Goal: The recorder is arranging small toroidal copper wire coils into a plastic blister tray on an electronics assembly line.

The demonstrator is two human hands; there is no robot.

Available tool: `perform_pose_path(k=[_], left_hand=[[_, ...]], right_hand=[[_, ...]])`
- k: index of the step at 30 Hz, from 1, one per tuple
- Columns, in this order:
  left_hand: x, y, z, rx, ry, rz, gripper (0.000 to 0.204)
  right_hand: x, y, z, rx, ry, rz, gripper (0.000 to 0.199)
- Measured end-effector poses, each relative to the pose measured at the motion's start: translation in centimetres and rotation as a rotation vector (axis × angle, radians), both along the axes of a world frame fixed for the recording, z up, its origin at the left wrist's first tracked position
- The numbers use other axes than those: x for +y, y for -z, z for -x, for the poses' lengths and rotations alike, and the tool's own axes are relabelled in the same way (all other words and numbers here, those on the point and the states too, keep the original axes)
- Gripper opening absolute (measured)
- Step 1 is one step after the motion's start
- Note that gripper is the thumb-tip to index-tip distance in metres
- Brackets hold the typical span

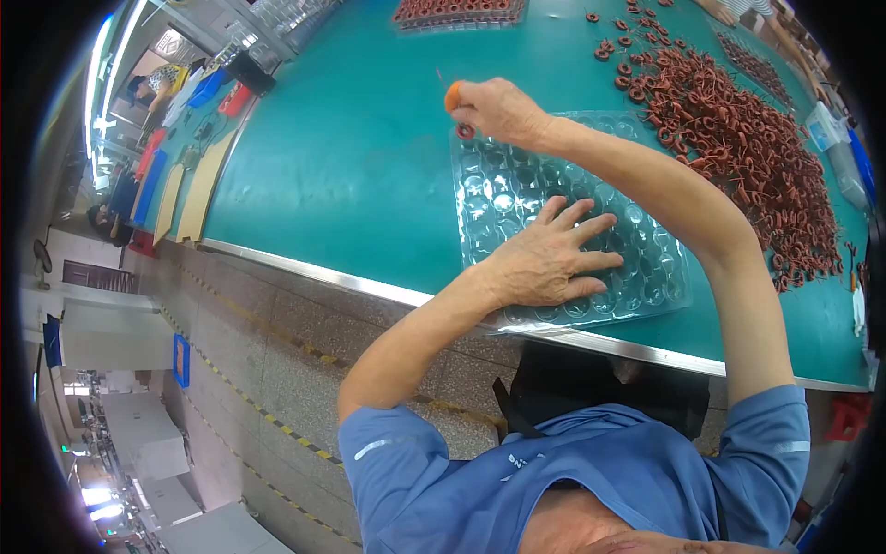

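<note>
My left hand [552, 261] lies flat with spread fingers on a clear plastic tray [666, 270] with rows of round pockets. Past it, my right hand [501, 113] reaches across to the tray's far left corner, its fingers curled closed around a small orange piece [453, 96]. A thin reddish line sticks up from beside that piece; its exact kind I cannot make out. Just under the right fingers, at the tray corner, sits a red ring-shaped coil [466, 131]. Whether the fingers touch this coil is unclear. The pockets that show look see-through, without red coils.
A large heap of red wire-wound ring coils [729, 138] covers the table's right side. Another tray full of coils [459, 13] stands at the far edge. The green table [332, 157] has a metal front edge. Cardboard pieces [205, 186] and coloured bins lie left. Another person's hand [724, 13] shows far right.
</note>
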State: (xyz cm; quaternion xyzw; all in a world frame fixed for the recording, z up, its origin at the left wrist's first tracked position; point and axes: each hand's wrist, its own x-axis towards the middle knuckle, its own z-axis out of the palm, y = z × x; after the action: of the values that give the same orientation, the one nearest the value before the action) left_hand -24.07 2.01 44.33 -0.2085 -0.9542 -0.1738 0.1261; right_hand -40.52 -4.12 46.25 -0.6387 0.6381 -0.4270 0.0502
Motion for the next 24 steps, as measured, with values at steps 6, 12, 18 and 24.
perform_pose_path(k=[6, 12, 18, 24], left_hand=[[-0.3, 0.2, 1.0, -0.034, 0.021, -0.014, 0.039], [-1.6, -0.5, 0.9, -0.132, -0.026, -0.009, 0.042], [-1.6, -0.9, 1.1, -0.200, 0.040, 0.025, 0.041], [-1.5, -2.0, 0.8, -0.309, 0.039, -0.049, 0.040]], right_hand=[[1.4, -0.7, 2.3, 0.230, 0.134, 0.087, 0.026], [14.7, -5.9, 11.1, 0.627, 0.299, 0.082, 0.024], [29.9, -0.8, 10.2, 0.751, 0.160, -0.343, 0.040], [29.8, 1.4, 8.6, 0.827, 0.251, -0.384, 0.028]])
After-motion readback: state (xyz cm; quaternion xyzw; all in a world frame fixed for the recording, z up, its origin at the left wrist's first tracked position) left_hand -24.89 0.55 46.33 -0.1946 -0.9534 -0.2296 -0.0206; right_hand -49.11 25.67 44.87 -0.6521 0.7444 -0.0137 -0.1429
